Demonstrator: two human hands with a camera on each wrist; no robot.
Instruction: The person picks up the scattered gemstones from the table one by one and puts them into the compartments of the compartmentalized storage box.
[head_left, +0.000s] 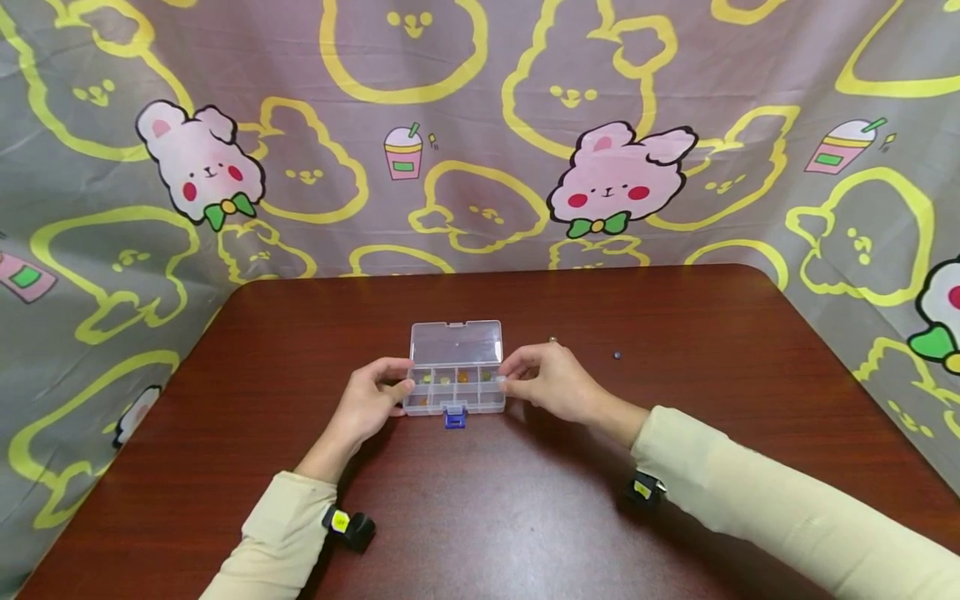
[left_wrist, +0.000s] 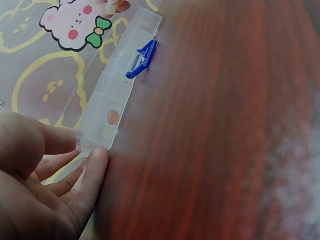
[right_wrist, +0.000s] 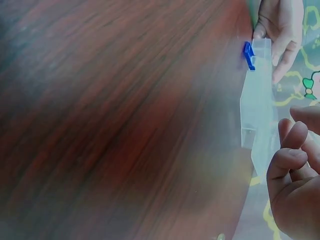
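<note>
The left hand [head_left: 367,402] grips one end of the open compartment box [head_left: 483,409], located between both hands; the right hand [head_left: 558,383], fingertips narrowed, is at its other end, any held item indeterminable.

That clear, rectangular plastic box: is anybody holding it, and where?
Yes: the left hand pinches the clear plastic box by its left end. The right hand is by the right end, but whether it holds anything cannot be told.

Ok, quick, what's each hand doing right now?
Left hand: holding the left end of the clear rectangular plastic box.
Right hand: pinching what looks like a small whitish bead.
</note>
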